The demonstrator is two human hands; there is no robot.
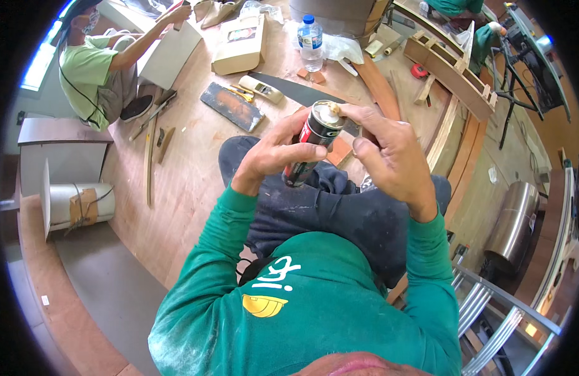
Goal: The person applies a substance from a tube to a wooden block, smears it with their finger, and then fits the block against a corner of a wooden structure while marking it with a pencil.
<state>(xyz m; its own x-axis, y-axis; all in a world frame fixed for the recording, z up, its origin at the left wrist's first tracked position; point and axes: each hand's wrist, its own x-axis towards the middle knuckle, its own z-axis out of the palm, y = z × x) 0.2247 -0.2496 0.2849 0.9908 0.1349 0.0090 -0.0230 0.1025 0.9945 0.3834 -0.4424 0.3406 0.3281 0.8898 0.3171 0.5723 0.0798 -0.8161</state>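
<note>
My left hand (272, 151) is wrapped around a black and red cartridge-like tube (309, 143), held upright and slightly tilted above my lap. A pale, recessed top shows at its upper end, with a yellowish dab of soft material (334, 108) at the rim. My right hand (394, 150) reaches in from the right. Its index fingertip touches the rim by the dab, while the thumb stands apart from the tube. The lower fingers of the right hand are partly hidden.
Ahead on the wooden floor lie a dark-faced rectangular board (231, 106), a wooden hand plane (262, 89), a water bottle (310, 42) and a cardboard box (240, 45). A person (95, 69) crouches at the far left. A metal ladder (499, 313) is at the lower right.
</note>
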